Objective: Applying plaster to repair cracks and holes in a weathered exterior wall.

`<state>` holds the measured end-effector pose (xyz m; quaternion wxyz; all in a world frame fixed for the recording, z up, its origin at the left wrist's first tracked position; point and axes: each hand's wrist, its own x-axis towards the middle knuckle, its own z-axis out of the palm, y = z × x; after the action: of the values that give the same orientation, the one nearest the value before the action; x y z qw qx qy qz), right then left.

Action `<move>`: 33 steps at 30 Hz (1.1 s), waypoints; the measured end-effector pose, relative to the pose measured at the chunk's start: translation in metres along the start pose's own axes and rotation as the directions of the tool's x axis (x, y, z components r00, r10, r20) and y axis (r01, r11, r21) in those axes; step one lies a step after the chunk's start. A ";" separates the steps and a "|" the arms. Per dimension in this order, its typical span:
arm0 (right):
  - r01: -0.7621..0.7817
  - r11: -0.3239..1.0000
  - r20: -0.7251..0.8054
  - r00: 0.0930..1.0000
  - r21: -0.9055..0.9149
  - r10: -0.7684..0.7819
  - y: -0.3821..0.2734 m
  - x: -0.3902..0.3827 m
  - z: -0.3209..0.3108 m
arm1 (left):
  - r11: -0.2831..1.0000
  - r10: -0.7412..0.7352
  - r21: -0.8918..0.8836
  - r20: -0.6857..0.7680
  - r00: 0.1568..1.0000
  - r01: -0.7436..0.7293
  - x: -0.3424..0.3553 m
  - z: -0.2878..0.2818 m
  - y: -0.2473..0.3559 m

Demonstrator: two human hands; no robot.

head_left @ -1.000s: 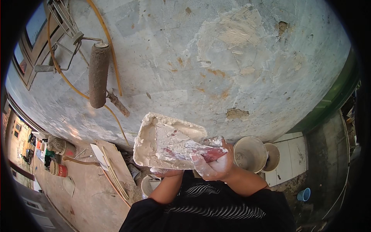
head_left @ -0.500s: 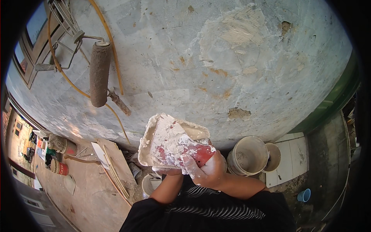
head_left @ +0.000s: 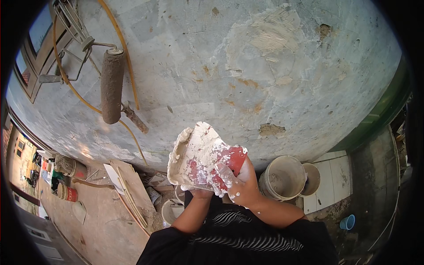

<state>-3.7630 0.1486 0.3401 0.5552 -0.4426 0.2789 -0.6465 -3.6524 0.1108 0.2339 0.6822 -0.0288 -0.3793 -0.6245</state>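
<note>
Wall (head_left: 190, 66), weathered grey-blue: fills the view above the putty tray; pale trowelled patch (head_left: 276, 35) to the tray's upper right.

Board (head_left: 140, 181), wooden: on the ground, left of the tray, near it.

Bucket (head_left: 285, 172), round, pale-stained: right of the tray, well apart, beyond the right hand.

Paint roller (head_left: 112, 86), brown sleeve: upper left of the tray, apart.

Putty tray (head_left: 173, 170), rectangular, rim thickly coated: at centre, before the body; shifted rightward from half a second ago. Its left side and upper left corner show; the right end, exposed then, is now covered.

Scraper (head_left: 212, 154), red, wide, smeared with putty: over the tray's right part, its top corner raised higher than before and projecting past the tray's upper edge.

Right hand (head_left: 242, 185), whitened: closed on the scraper, thumb across its face, at the tray's right.

Left hand (head_left: 201, 193): beneath the tray's lower edge, supporting it; finger spread hidden, cannot tell.

Room: broad wall surface above the tray; narrower gap between tray and roller; the right forearm takes up much of the space toward the bucket.
</note>
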 end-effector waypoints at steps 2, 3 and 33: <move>-0.007 1.000 -0.018 1.000 0.015 0.007 -0.001 0.000 -0.001 | 1.000 0.000 -0.008 0.066 0.998 0.000 0.003 0.001 0.000; -0.015 0.999 -0.033 0.999 0.031 0.016 -0.001 0.000 -0.001 | 0.998 0.051 0.016 0.143 0.988 -0.054 0.005 0.001 -0.002; 0.552 0.830 -0.485 0.748 0.075 -0.454 -0.112 0.042 -0.143 | 0.992 -0.074 -0.111 -0.178 0.981 0.055 0.009 -0.022 0.010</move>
<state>-3.9412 0.1144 0.3817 0.3240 -0.2784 0.1971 -0.8824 -3.6340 0.0942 0.2273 0.6908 0.0047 -0.2824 -0.6656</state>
